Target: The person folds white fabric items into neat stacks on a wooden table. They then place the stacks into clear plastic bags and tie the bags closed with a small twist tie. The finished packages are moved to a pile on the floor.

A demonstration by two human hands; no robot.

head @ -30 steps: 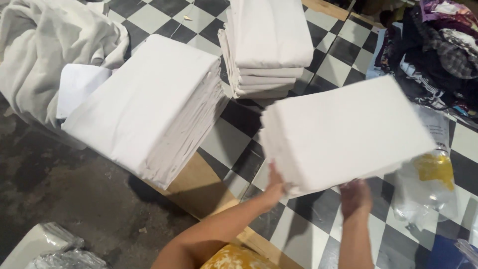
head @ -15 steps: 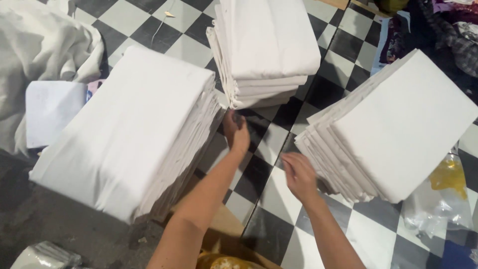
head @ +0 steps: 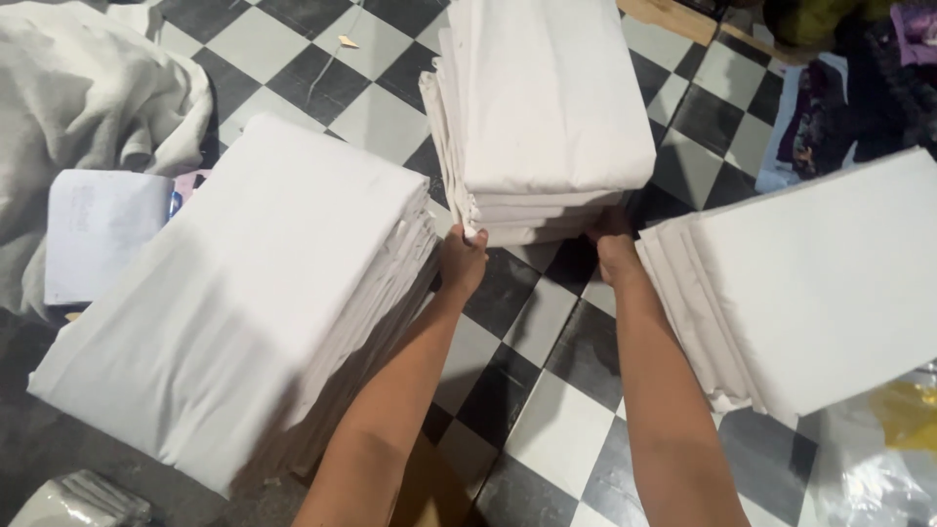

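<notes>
Since the frame of half a second ago, both hands have moved forward to the far middle stack, and the right hand has left the stack on the right side.

In the head view, the left hand is at the near left corner of the middle stack of folded white cloth. Its fingers are closed on the lower layers at that corner, with the thumb on the near edge. The right hand is at the near right corner of the same stack. Its fingers go under or behind the lower layers, so I cannot tell if they are together or apart; the hand touches the cloth. The middle stack stands on the black and white tiled floor, far from the person, between the two other stacks.

On the left, near the left forearm, there is a bigger stack of white cloth, lying at an angle. On the right, just beside the right forearm, there is a third stack of white cloth, with its folded edges stepped toward the arm. Far left lies a loose heap of white fabric, and near it a small white folded piece. At the near right corner a clear plastic bag with something yellow is visible. At the far right lie dark clothes.
</notes>
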